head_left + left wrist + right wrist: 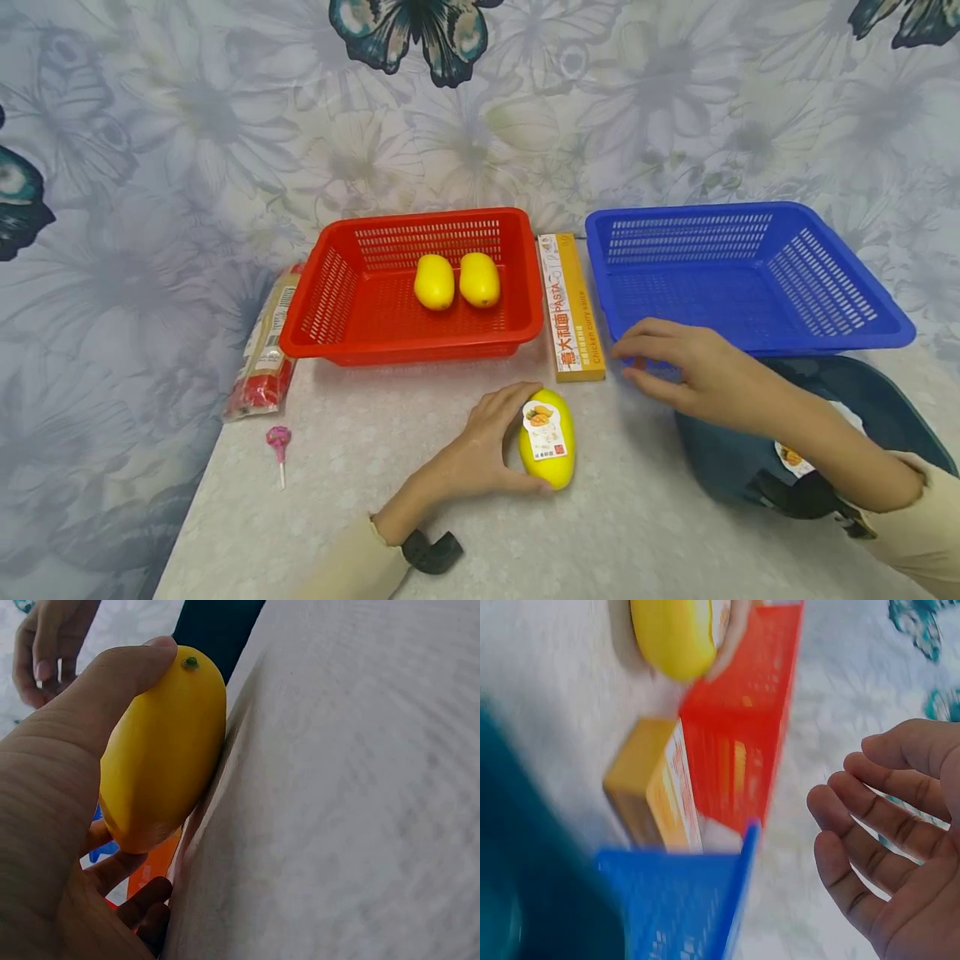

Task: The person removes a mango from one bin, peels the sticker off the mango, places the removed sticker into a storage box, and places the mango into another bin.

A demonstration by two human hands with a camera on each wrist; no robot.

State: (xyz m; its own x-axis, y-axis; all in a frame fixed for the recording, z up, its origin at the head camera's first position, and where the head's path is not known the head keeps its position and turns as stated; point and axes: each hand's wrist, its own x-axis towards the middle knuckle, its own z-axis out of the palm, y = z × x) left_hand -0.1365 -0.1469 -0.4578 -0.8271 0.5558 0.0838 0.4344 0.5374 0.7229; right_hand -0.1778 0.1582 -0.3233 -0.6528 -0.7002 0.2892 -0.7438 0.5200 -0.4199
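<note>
My left hand (487, 446) holds a yellow mango (566, 433) by its two ends, thumb at the near end and fingers at the far end. The mango carries a white label with a mango picture and sits at the table surface. In the left wrist view a small green stem spot shows on the mango (169, 750), near my thumb. My right hand (686, 367) hovers by the front left corner of the blue basket (690, 342), its fingers loosely bent. Nothing lies in that palm in the right wrist view.
Two yellow fruits (435, 283) lie in the red basket (412, 354). A pasta box (573, 308) stands between the baskets. Under my right forearm is a dark teal basin (712, 458) with white-labelled contents, partly hidden. A red-ended packet (262, 367) and a pink lollipop (278, 442) lie left.
</note>
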